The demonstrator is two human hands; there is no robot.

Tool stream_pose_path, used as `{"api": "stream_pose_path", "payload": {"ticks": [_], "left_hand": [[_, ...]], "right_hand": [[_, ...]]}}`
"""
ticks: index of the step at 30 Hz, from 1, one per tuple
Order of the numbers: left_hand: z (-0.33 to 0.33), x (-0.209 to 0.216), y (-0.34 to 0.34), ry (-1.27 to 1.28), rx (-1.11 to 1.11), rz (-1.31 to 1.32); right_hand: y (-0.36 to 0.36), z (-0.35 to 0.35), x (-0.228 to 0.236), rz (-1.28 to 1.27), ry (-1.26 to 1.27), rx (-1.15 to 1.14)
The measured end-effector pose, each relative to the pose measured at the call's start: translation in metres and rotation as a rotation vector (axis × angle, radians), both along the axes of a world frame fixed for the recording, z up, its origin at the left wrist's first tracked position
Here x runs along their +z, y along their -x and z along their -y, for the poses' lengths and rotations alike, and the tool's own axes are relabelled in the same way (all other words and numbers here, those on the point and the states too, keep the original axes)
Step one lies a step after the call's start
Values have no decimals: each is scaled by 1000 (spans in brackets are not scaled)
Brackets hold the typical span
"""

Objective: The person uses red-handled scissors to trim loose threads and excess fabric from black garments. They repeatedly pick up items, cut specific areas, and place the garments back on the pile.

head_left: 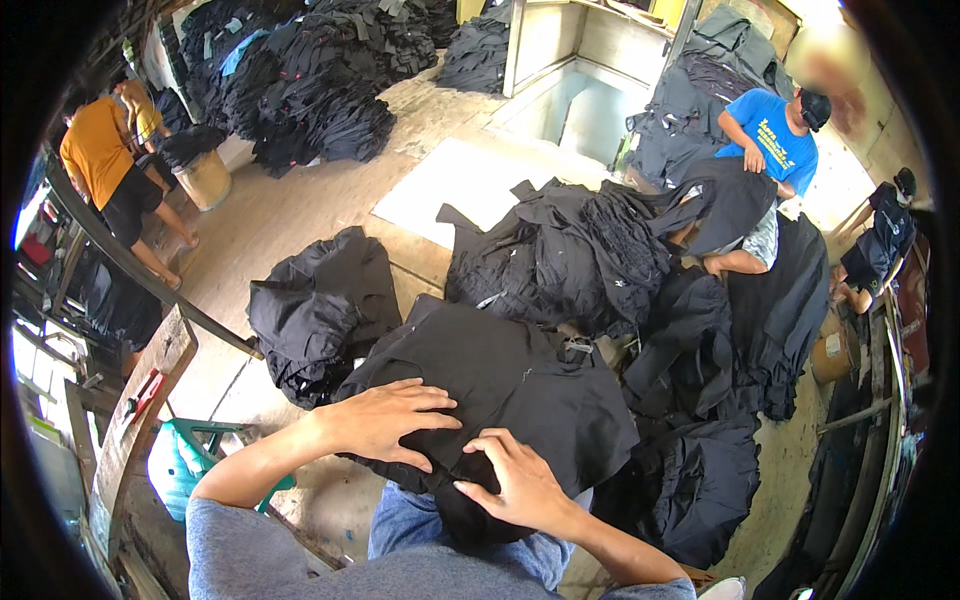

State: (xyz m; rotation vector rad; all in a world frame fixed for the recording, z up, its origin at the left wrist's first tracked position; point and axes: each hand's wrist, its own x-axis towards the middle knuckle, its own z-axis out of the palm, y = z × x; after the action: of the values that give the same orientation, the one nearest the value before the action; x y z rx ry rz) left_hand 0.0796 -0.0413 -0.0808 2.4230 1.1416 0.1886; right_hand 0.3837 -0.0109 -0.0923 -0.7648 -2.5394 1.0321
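Note:
A black garment, perhaps trousers, is spread across my lap. My left hand lies on its left part, fingers stretched and the thumb apart. Close by, my right hand rests on the near edge of the same cloth, its fingers bent and a gap between thumb and forefinger. Neither hand visibly grips the fabric. Just beyond the left hand sits a bundle of folded black garments. Past the spread cloth lies a larger heap of black garments, and another black pile is at my right.
A person in a blue shirt sits at the far right, holding black cloth. Two people stand at the far left, one in an orange shirt. A teal plastic stool and a wooden plank are at my left. Large clothing piles lie behind.

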Motion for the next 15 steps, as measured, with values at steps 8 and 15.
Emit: {"api": "stream_pose_path", "payload": {"ticks": [8, 15], "left_hand": [[9, 4, -8, -360, 86, -133], [-24, 47, -13, -288, 391, 84]], "right_hand": [[-3, 24, 8, 105, -201, -152], [-36, -50, 61, -1, -7, -435]]}}
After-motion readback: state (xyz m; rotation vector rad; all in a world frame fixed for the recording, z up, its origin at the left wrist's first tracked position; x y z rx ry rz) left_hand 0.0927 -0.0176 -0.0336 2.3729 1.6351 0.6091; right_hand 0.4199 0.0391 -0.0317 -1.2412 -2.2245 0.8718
